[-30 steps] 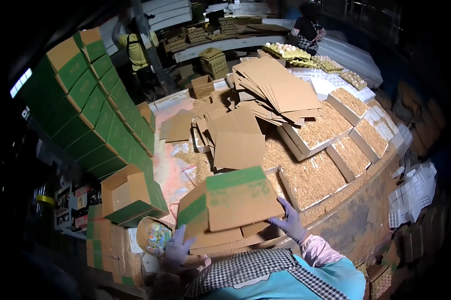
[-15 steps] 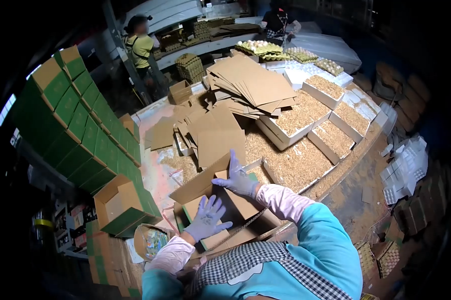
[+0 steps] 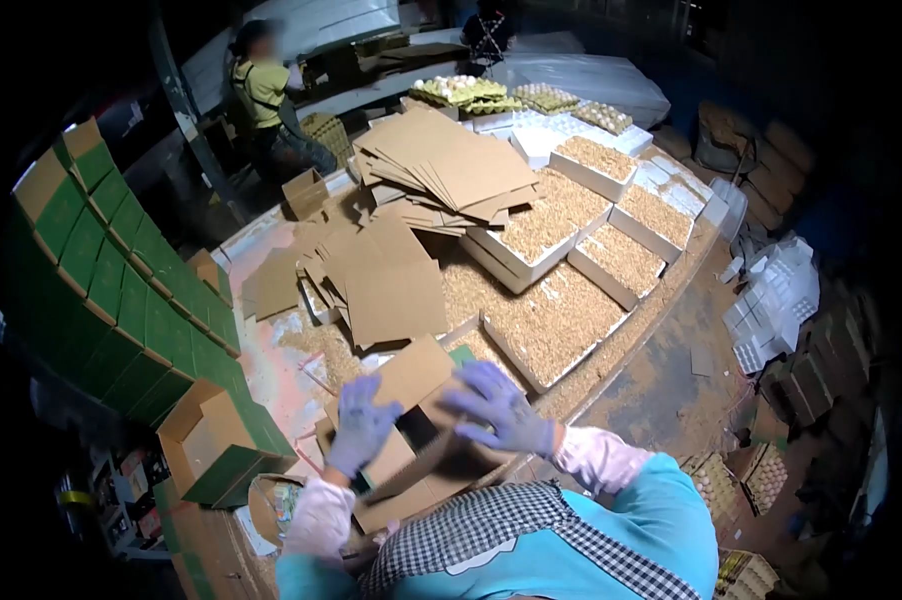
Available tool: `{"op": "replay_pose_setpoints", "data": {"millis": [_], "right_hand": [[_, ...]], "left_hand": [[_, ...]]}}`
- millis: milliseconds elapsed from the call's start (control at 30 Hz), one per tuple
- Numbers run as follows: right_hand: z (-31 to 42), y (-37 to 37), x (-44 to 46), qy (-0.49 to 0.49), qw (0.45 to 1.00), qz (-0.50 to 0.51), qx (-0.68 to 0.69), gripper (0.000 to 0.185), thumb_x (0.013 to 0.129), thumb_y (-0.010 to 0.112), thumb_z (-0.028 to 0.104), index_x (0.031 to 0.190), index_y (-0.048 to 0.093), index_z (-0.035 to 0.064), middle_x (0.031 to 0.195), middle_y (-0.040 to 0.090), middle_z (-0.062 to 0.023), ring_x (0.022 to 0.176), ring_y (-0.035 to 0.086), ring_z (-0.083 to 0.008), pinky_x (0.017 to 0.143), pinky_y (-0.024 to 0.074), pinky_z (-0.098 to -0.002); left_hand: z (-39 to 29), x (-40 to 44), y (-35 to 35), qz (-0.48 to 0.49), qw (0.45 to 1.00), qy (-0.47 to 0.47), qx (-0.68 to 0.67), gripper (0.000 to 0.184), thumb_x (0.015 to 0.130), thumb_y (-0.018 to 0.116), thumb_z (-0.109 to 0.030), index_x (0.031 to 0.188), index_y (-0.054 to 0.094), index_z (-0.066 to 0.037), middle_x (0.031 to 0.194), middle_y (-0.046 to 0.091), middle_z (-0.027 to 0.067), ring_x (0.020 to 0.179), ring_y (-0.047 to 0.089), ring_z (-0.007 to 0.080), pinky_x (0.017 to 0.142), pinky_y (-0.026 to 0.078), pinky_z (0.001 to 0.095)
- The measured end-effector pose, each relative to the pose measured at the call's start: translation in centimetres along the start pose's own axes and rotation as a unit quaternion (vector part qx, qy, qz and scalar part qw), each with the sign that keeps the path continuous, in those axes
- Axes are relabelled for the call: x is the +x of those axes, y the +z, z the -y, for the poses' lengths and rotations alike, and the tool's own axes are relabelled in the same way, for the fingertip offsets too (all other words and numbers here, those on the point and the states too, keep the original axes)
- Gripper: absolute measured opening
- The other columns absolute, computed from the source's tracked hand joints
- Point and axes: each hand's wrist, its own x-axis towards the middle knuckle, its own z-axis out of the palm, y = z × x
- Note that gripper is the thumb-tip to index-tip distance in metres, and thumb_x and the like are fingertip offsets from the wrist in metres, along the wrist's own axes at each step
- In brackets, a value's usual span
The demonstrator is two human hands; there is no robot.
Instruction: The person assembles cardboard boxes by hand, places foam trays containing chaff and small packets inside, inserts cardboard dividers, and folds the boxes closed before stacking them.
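so both gloved hands are out over a cardboard box (image 3: pixel 396 458) right in front of the person; the box sits on the near edge of the table (image 3: pixel 271 365), close against the apron, with the loose cardboard sheets (image 3: pixel 396 290) just past it; the step in hand, as I'd judge it, is working the flaps at the top, since the panels lean in from the sides and a dark gap shows between them

grip-wise, the left hand (image 3: pixel 364 425) is spread over the left side of the box, and the right hand (image 3: pixel 501 408) is spread over the right side; neither one is pinching anything as far as I can see; whether either palm actually touches the cardboard, I can't tell from this angle

imo the next move calls for flat palms and even pressure on both sides, so the panels settle level; push one side harder and a flap could ride up over the other or crease; the open green box (image 3: pixel 236 475) stands off to the left with its top open, and the white tray (image 3: pixel 556 262) of brown loose filling is well clear of the fingers
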Motion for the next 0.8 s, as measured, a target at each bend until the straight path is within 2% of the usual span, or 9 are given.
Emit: {"op": "replay_pose_setpoints", "data": {"millis": [100,200,333,467,567,600,667,733,800], "right_hand": [[-4.9,5.4,1.0,0.171,0.983,0.071,-0.004,0.062,0.092,0.055,0.039,0.139,0.040,0.0020,0.142,0.037,-0.0273,0.131,0.033,-0.0466,0.111,0.0258,-0.0497],[-6.1,7.3,-1.3,0.295,0.924,0.065,0.235,0.074,0.098,0.045,0.046,0.148,0.020,-0.0025,0.155,0.013,-0.0241,0.144,0.016,-0.0333,0.118,0.0146,-0.0375],[-1.7,7.3,-3.1,0.425,0.748,0.072,0.505,0.059,0.102,0.038,0.037,0.144,0.030,-0.0035,0.147,0.038,-0.0149,0.134,0.037,-0.0212,0.112,0.0277,-0.0326],[5.1,3.3,7.1,0.263,0.823,-0.112,0.490,0.053,0.097,0.051,0.038,0.130,0.048,-0.0034,0.122,0.060,-0.0177,0.111,0.058,-0.0260,0.096,0.0430,-0.0331],[6.7,4.2,9.4,0.132,0.962,0.167,0.172,0.057,0.090,0.056,0.043,0.129,0.048,0.0017,0.075,0.062,-0.0234,0.077,0.062,-0.0403,0.071,0.0490,-0.0460],[7.2,7.2,8.5,0.094,0.971,0.186,0.114,0.054,0.090,0.056,0.041,0.126,0.048,0.0014,0.075,0.062,-0.0245,0.076,0.063,-0.0394,0.071,0.0489,-0.0471],[8.1,12.8,6.4,0.032,0.925,0.340,0.165,0.049,0.087,0.057,0.040,0.112,0.050,-0.0021,0.078,0.064,-0.0234,0.078,0.064,-0.0408,0.073,0.0499,-0.0480],[10.4,16.0,3.5,-0.061,0.932,0.328,0.144,0.044,0.088,0.057,0.036,0.111,0.052,-0.0016,0.089,0.065,-0.0229,0.084,0.065,-0.0377,0.078,0.0511,-0.0448],[7.9,14.1,4.0,-0.064,0.898,0.342,0.268,0.039,0.091,0.055,0.033,0.112,0.055,0.0003,0.099,0.064,-0.0202,0.092,0.064,-0.0353,0.083,0.0505,-0.0423]], "left_hand": [[0.0,2.1,-1.6,0.168,0.951,-0.081,-0.245,0.042,0.087,0.062,-0.041,0.111,0.063,-0.007,0.136,0.044,0.0214,0.130,0.035,0.0426,0.113,0.019,0.0534],[-3.3,-1.9,-2.0,0.005,1.000,0.004,0.000,0.072,0.082,0.066,-0.044,0.134,0.042,-0.001,0.139,0.039,0.0228,0.136,0.027,0.0435,0.116,0.012,0.0527],[1.2,-7.1,-5.2,-0.131,0.931,-0.170,-0.295,0.074,0.087,0.062,-0.042,0.141,0.033,-0.001,0.141,0.039,0.0201,0.135,0.033,0.0347,0.114,0.025,0.0454],[0.6,-10.4,-0.8,-0.270,0.683,-0.304,-0.606,0.072,0.093,0.056,-0.036,0.148,0.024,-0.003,0.145,0.036,0.0160,0.133,0.036,0.0270,0.112,0.029,0.0418],[5.5,-18.2,9.5,-0.155,0.838,-0.296,-0.432,0.051,0.099,0.045,-0.022,0.146,0.033,-0.007,0.140,0.044,0.0134,0.127,0.043,0.0255,0.102,0.040,0.0376],[4.4,-16.9,7.3,-0.226,0.534,-0.403,-0.708,0.050,0.098,0.046,-0.021,0.145,0.035,-0.007,0.139,0.045,0.0135,0.126,0.044,0.0252,0.101,0.040,0.0373],[1.6,-14.7,-0.1,-0.287,0.599,-0.339,-0.666,0.065,0.095,0.053,-0.018,0.150,0.021,-0.004,0.149,0.032,0.0156,0.129,0.041,0.0261,0.107,0.034,0.0391],[0.8,-11.9,-1.2,-0.177,0.817,-0.394,-0.381,0.067,0.092,0.053,-0.015,0.149,0.021,-0.002,0.155,0.021,0.0159,0.121,0.047,0.0204,0.095,0.044,0.0284],[0.7,-12.3,1.3,-0.191,0.830,-0.401,-0.337,0.070,0.088,0.049,-0.007,0.150,0.016,-0.001,0.154,0.021,0.0181,0.128,0.040,0.0268,0.103,0.035,0.0319]]}}
